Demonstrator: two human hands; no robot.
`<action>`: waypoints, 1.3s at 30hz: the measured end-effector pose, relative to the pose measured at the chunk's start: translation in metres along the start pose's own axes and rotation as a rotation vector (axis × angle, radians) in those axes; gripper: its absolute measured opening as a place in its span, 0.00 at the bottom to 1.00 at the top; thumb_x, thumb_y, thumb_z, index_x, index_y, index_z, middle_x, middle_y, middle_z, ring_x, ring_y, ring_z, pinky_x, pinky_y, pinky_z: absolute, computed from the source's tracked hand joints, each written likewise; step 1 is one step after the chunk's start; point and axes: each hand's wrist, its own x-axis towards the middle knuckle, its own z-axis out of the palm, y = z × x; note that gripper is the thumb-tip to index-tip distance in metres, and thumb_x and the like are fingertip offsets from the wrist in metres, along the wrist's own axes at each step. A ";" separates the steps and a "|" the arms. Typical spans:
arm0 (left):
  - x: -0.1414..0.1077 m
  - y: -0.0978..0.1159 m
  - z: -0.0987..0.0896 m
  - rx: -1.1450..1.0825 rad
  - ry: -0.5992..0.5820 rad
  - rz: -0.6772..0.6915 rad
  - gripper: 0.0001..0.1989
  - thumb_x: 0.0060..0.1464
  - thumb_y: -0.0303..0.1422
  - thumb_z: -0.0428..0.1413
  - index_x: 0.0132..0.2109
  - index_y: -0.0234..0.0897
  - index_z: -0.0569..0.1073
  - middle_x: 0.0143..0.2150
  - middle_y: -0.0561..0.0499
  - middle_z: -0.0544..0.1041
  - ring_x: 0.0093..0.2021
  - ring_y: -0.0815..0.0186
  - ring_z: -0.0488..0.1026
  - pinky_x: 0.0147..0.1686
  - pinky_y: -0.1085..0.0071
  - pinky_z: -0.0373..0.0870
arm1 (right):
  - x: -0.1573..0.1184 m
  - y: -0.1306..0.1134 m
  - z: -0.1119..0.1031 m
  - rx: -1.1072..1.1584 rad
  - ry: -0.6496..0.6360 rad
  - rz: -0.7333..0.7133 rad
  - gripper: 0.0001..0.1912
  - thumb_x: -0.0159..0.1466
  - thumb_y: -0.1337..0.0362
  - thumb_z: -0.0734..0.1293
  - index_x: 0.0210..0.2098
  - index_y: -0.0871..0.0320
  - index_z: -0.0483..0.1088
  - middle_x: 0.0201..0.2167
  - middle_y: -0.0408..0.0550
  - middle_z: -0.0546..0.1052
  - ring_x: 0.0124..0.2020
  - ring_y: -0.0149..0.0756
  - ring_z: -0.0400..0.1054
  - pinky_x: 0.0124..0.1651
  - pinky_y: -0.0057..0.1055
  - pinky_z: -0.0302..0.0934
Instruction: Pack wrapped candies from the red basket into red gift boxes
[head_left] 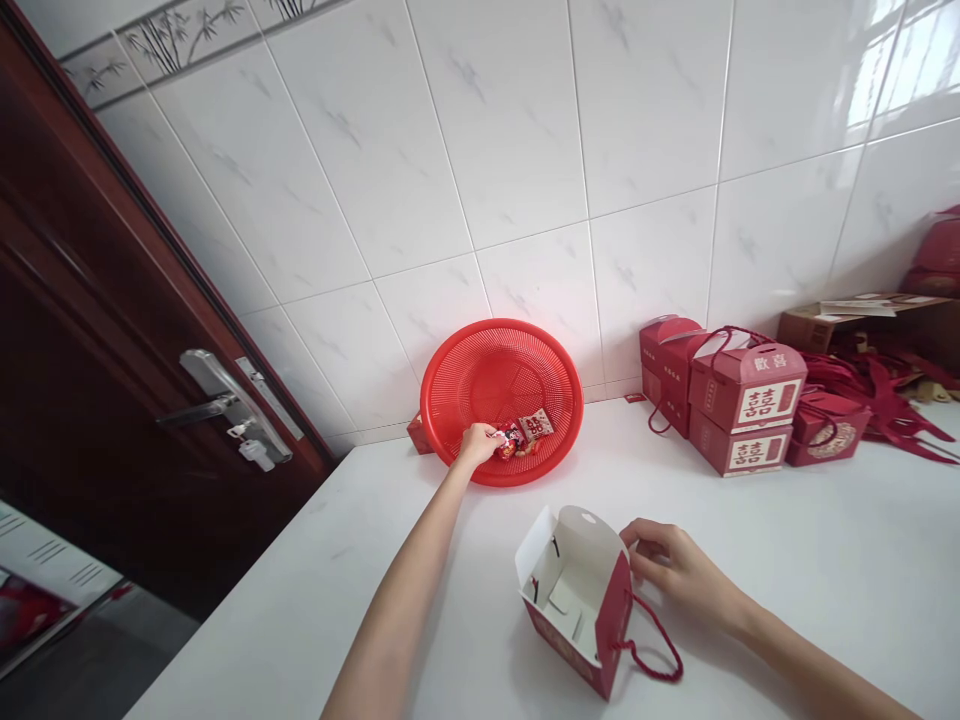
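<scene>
My left hand [480, 443] reaches over the near rim of a red plastic basket [442, 372], which leans tilted against the wall. Its fingers are pinched on a red-wrapped candy [509, 438]. Beside that candy in the basket lie a cream packet with a red double-happiness sign [535, 425] and a few small wrapped pieces. An open red candy box [566, 640], white inside, stands on the table with its flaps up and a red rope handle [664, 650] hanging from its right side. My right hand [670, 560], fingers curled, grips that box at its right edge.
Several closed red boxes [742, 420] are stacked at the right near the wall. Behind them lie red ribbons [885, 390] and a cardboard box [799, 325]. A dark wooden door [112, 300] with a metal handle [232, 405] stands at the left, past the white table's edge [247, 570].
</scene>
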 end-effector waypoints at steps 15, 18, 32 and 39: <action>-0.070 0.057 -0.025 -0.458 -0.178 0.172 0.17 0.32 0.39 0.71 0.31 0.33 0.80 0.26 0.51 0.77 0.24 0.72 0.68 0.23 0.75 0.62 | 0.002 -0.008 -0.009 0.040 0.080 -0.016 0.21 0.63 0.46 0.64 0.35 0.59 0.74 0.23 0.45 0.74 0.28 0.38 0.69 0.36 0.35 0.62; -0.107 0.058 -0.021 -0.443 -0.272 0.234 0.17 0.34 0.39 0.71 0.33 0.33 0.82 0.25 0.52 0.76 0.23 0.73 0.66 0.24 0.75 0.62 | 0.009 -0.035 -0.020 0.103 0.231 -0.077 0.25 0.63 0.42 0.64 0.37 0.58 0.75 0.27 0.48 0.76 0.31 0.39 0.70 0.40 0.38 0.65; -0.172 0.069 -0.026 -0.803 -0.410 0.215 0.13 0.37 0.34 0.72 0.33 0.34 0.82 0.27 0.53 0.75 0.20 0.78 0.61 0.22 0.76 0.57 | 0.051 -0.148 -0.012 0.283 0.032 -0.451 0.17 0.59 0.49 0.73 0.32 0.58 0.75 0.30 0.45 0.75 0.33 0.35 0.67 0.39 0.33 0.62; -0.163 0.066 -0.031 -0.895 -0.494 -0.011 0.15 0.49 0.40 0.64 0.35 0.30 0.79 0.28 0.49 0.76 0.17 0.79 0.58 0.18 0.78 0.50 | 0.065 -0.147 -0.011 0.607 0.169 -0.331 0.15 0.51 0.53 0.78 0.26 0.56 0.74 0.26 0.41 0.73 0.28 0.29 0.64 0.33 0.27 0.60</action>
